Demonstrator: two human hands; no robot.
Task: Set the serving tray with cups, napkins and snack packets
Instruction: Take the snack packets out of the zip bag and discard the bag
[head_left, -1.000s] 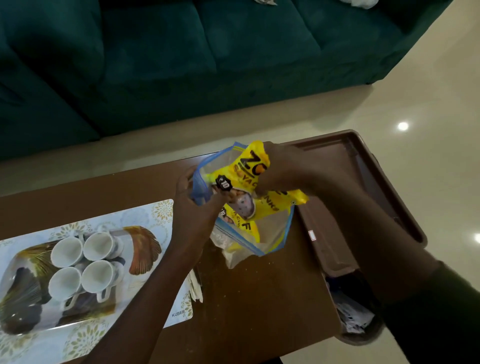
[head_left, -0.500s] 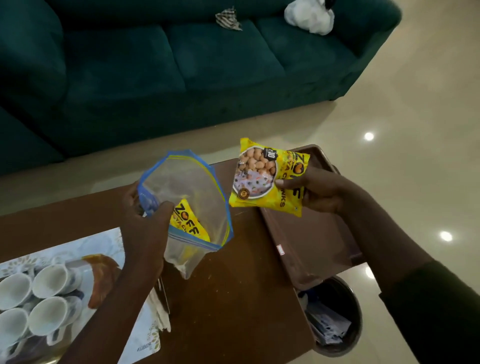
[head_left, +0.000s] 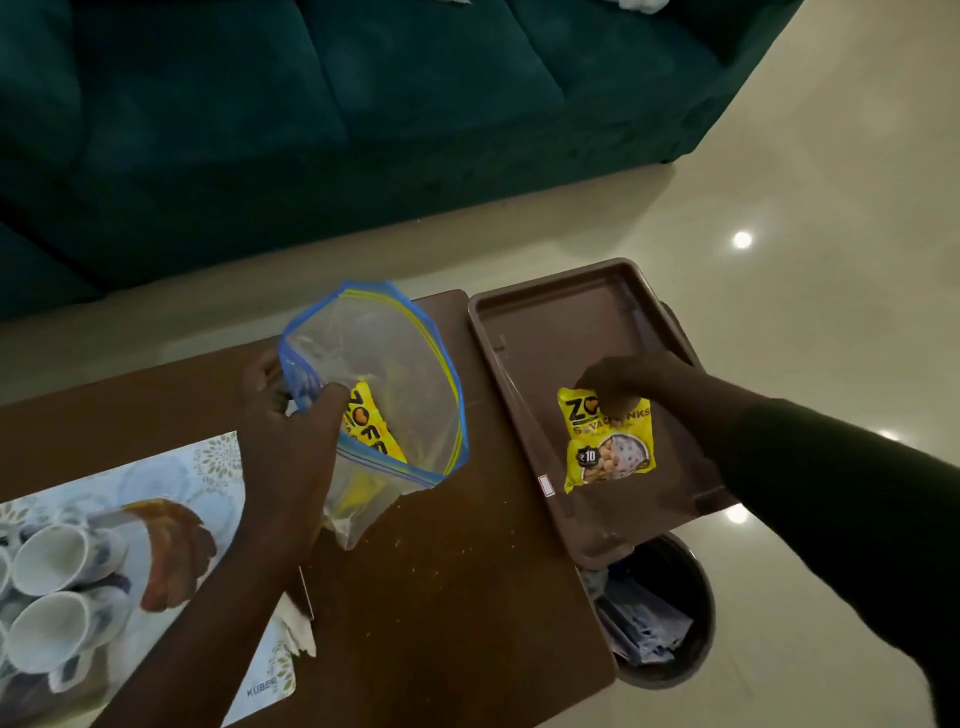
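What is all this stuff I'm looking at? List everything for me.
Serving tray: one, brown, right end of the table, overhanging its edge.
Snack packet: one, yellow, lying in the tray.
Zip bag: one, clear with blue rim, held open above the table.
Packet in the bag: at least one, yellow.
Cups: at least two whole ones showing, white, on the mat at far left.
Mat: one, pale with floral print, left on the table.
Napkins: count unclear, white, by the mat's edge.
Table: one, brown wood.
Bin: one, dark, on the floor under the tray.
Sofa: one, dark green, behind.
Left hand: holds the bag's rim.
Right hand: fingers on the tray packet's top.
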